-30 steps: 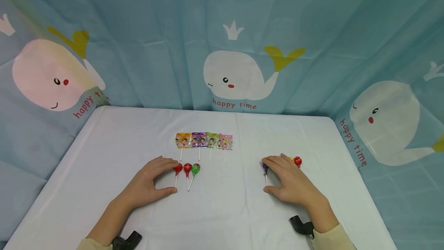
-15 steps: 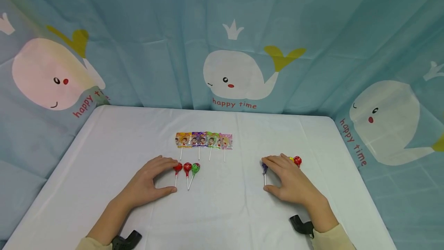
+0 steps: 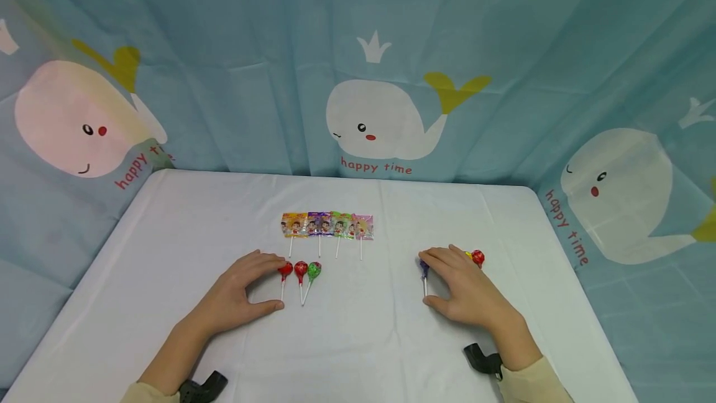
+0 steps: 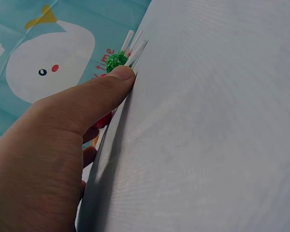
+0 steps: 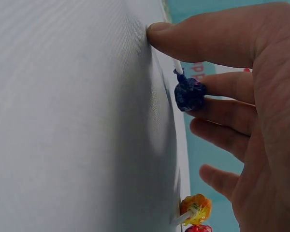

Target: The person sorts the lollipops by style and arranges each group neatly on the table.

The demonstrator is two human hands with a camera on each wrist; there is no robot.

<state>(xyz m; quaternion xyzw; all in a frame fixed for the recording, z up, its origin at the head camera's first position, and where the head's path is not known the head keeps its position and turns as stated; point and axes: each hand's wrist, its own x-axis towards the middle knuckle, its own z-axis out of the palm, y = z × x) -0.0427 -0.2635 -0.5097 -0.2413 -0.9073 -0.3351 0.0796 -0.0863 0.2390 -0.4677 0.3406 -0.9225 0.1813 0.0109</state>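
- The left hand (image 3: 240, 294) was left of the middle of the picture, with its thumb spread wide from its fingers. A fingertip was at the round top of the first red lollipop (image 3: 286, 270), and the thumb was down by the end of its stick.
- Just to the right of that one lay a second red lollipop (image 3: 301, 268) and a green lollipop (image 3: 314, 270), with their sticks close together at the bottom.
- The right hand (image 3: 461, 288) was right of the middle. Its thumb and fingers were spread apart around the dark blue lollipop (image 5: 189, 94), with fingertips at its round top.
- Behind the right hand were a yellow lollipop (image 5: 199, 207) and a third red lollipop (image 3: 478, 258). The hand hid part of the yellow one in the head view.
- Above the left group, near the middle, four flat wrapped lollipops lay in a row: an orange packet (image 3: 294, 224), a purple packet (image 3: 319, 224), a green packet (image 3: 342, 226) and a pink packet (image 3: 364, 227).
- All the lollipops were on the bench (image 3: 347, 341), which had a white cloth.
- A blue curtain (image 3: 252, 17) with whales filled the top.
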